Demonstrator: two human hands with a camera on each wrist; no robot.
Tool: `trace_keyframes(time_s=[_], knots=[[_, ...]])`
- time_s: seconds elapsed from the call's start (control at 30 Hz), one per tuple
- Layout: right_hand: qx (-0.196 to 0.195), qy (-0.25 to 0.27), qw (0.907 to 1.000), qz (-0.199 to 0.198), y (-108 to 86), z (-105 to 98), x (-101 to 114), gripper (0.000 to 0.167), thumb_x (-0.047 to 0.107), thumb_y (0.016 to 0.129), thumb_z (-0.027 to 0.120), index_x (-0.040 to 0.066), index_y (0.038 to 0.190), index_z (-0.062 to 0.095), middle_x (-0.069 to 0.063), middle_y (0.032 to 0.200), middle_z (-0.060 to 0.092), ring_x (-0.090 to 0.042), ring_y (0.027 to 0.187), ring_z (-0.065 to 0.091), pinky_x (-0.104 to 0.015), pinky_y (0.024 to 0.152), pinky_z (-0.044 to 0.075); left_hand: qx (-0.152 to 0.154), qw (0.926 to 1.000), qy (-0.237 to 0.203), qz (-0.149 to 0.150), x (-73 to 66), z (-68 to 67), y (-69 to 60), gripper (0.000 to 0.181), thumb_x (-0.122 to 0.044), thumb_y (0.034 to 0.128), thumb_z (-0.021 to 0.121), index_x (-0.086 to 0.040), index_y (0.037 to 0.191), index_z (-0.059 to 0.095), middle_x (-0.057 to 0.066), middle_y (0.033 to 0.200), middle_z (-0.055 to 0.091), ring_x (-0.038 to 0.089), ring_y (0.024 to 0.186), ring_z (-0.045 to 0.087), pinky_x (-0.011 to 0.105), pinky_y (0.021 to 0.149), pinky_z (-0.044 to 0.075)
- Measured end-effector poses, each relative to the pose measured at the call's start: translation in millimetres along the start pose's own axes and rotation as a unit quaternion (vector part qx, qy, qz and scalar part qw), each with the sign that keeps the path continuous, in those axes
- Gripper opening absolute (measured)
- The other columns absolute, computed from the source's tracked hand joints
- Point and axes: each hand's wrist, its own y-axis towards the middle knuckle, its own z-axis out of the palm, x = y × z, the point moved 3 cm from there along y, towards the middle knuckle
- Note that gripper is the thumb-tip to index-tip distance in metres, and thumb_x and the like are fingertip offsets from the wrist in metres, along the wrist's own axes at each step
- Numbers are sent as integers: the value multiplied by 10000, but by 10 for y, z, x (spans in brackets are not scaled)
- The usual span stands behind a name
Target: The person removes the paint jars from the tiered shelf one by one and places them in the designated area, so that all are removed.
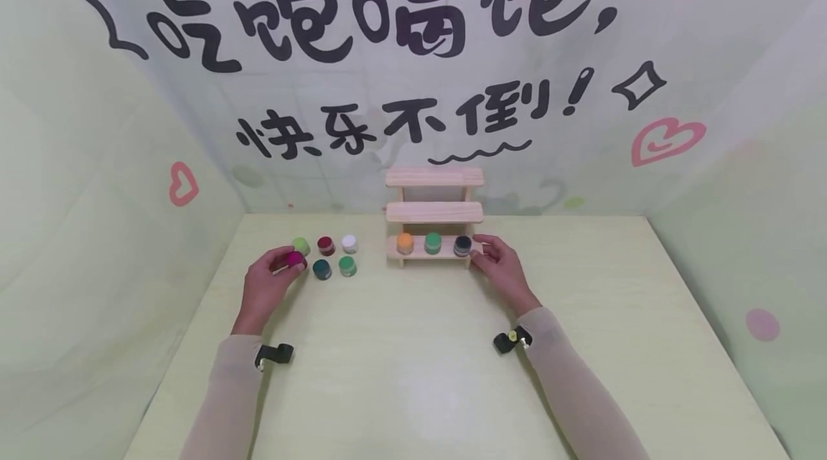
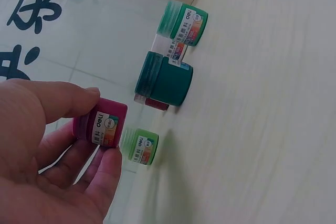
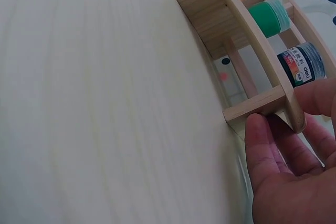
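Observation:
My left hand (image 1: 263,290) pinches a magenta paint jar (image 2: 109,123) between thumb and fingers, seemingly raised off the table. Nearby stand a light green jar (image 2: 143,147), a dark teal jar (image 1: 321,270), a dark red jar (image 1: 326,245), a white-topped jar (image 1: 349,243) and a green jar (image 1: 347,266). My right hand (image 1: 500,270) grips the right end of a small three-step wooden rack (image 1: 435,212). On its lowest step, an orange jar (image 1: 405,243), a green jar (image 3: 270,18) and a black jar (image 3: 302,65) sit in a row.
The rack stands near the back edge of the pale wooden table (image 1: 413,359). Behind it hangs a light cloth backdrop (image 1: 362,94) with large dark lettering. Cloth also hangs along both sides.

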Motion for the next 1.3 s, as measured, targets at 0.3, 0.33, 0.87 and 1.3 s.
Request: trace_keyframes(time_s=[0.3, 0.33, 0.87, 1.3], knots=[[36, 42, 9999, 128, -14, 17, 3, 449, 197, 1030, 704, 119, 1459, 597, -208, 1289, 730, -209, 1060, 732, -237, 905, 629, 29, 9997, 179, -183, 140, -10, 10, 581, -250, 982, 767, -115, 1508, 558, 206, 1493, 605, 398, 1378, 603, 532, 1193, 474], [43, 35, 9999, 111, -21, 20, 5, 459, 202, 1033, 701, 117, 1469, 590, -210, 1296, 728, -219, 1072, 732, -250, 918, 629, 44, 9996, 218, -197, 153, -11, 11, 587, -252, 984, 766, -110, 1512, 553, 210, 1495, 601, 402, 1383, 596, 539, 1200, 464], [64, 223, 9997, -94, -15, 39, 23, 424, 126, 1018, 706, 69, 1426, 606, -242, 1236, 736, -88, 939, 737, -210, 855, 634, 217, 9985, 433, -238, 238, -33, -5, 600, -279, 995, 752, -114, 1527, 528, 209, 1492, 586, 412, 1394, 571, 552, 1190, 471], [66, 138, 9999, 0, 0, 8, 15, 425, 129, 1024, 696, 83, 1436, 602, -246, 1270, 730, -161, 1014, 761, -254, 890, 643, -164, 9996, 164, 178, -26, -129, -30, 565, -370, 1001, 739, -138, 1488, 570, 160, 1519, 575, 364, 1399, 589, 504, 1140, 530]])
